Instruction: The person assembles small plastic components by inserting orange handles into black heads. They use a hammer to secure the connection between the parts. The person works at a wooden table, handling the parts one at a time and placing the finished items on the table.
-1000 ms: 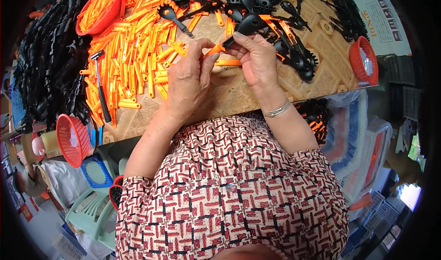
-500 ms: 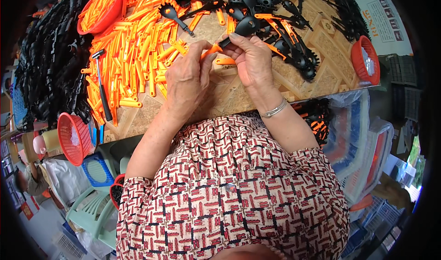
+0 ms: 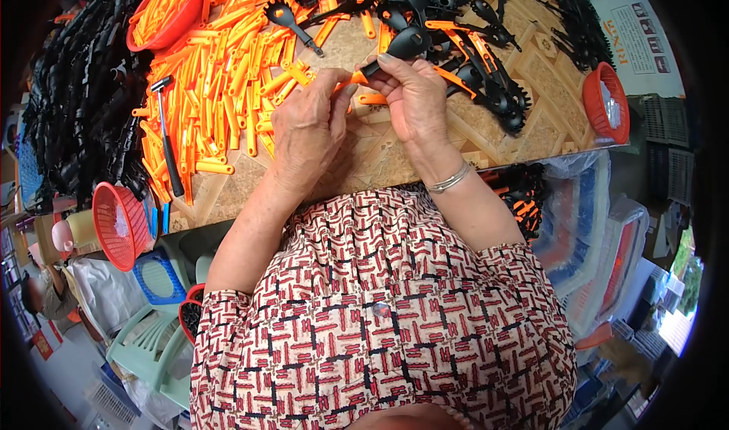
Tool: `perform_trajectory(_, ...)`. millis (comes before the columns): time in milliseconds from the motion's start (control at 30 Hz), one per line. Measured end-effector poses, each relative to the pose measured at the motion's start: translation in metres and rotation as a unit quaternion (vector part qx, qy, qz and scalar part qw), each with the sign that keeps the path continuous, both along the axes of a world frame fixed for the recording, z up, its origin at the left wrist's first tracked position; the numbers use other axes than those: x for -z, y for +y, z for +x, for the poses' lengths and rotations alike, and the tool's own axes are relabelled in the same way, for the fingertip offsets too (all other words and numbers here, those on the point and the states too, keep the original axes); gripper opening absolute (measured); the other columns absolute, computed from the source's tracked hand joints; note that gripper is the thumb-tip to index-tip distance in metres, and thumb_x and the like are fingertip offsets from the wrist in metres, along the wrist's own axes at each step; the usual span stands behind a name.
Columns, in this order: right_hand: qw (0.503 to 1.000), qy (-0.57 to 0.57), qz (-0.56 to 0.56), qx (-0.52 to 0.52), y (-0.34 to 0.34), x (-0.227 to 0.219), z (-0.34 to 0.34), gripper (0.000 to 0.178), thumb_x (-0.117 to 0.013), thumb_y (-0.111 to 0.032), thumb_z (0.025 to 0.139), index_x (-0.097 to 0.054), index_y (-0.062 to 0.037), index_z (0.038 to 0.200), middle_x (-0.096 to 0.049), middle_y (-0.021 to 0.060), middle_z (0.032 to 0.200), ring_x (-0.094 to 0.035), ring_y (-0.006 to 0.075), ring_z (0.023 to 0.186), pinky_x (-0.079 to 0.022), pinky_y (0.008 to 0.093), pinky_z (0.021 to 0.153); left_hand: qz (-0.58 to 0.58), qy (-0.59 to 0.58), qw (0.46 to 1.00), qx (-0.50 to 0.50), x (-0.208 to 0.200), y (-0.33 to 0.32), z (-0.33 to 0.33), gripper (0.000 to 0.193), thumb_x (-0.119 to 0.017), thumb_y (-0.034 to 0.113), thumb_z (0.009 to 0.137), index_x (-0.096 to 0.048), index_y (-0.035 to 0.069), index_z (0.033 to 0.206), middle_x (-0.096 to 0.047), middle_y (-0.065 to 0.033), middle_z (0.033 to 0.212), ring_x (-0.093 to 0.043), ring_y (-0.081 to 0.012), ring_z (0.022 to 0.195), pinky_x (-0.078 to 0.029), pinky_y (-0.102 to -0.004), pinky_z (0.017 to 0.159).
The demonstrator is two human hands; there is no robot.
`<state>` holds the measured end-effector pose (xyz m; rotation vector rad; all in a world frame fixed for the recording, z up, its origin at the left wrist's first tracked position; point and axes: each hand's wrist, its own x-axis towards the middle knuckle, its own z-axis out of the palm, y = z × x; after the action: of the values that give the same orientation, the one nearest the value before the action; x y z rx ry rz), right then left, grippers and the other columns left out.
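Note:
Over the patterned wooden table (image 3: 364, 164), my left hand (image 3: 307, 130) pinches an orange plastic handle (image 3: 351, 79). My right hand (image 3: 410, 96) grips the stem of a black plastic spoon (image 3: 402, 44), whose end meets the orange handle between my fingers. A silver bracelet (image 3: 449, 179) circles my right wrist. Another orange handle (image 3: 372, 99) lies just below my right fingers.
A heap of orange handles (image 3: 220, 88) covers the table's left, with a small hammer (image 3: 168, 137) on it. Black spoons and spatulas (image 3: 471, 42) lie at the back right. Red baskets stand at far left (image 3: 163, 12), right edge (image 3: 607, 99) and below the table (image 3: 118, 225).
Both hands hold the same two pieces and have shifted only slightly; the black spoon and orange handle stay joined between the fingertips.

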<state>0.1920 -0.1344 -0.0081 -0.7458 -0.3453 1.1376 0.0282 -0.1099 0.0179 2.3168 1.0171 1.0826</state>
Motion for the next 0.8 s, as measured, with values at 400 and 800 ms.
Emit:
perform_trajectory(400,0.999,0.036,-0.002,-0.031,-0.0006,0.0037,0.0004,0.012,-0.068,0.0,0.094,-0.06,0.0004,0.103,-0.072,0.0129,0.094,-0.075,0.0254,0.084,-0.064,0.044,0.083,-0.068,-0.034,0.997,0.005,0.0026,0.0007,0.0007,0.014,-0.069,0.01,0.099,-0.065,0.005,0.112,-0.063,-0.0074,0.072,-0.059,-0.0113,0.062,-0.048,-0.0278,0.059)
perform_trajectory(800,1.0,0.012,0.0,-0.007,0.0015,0.0055,-0.0003,0.013,-0.069,-0.001,0.093,-0.061,0.0013,0.103,-0.073,0.0132,0.094,-0.074,0.0248,0.081,-0.065,0.0415,0.081,-0.069,-0.021,0.997,-0.003,0.0034,-0.0001,-0.0002,0.013,-0.068,0.009,0.1,-0.065,0.004,0.112,-0.066,-0.0087,0.074,-0.062,-0.0114,0.064,-0.05,-0.0274,0.059)
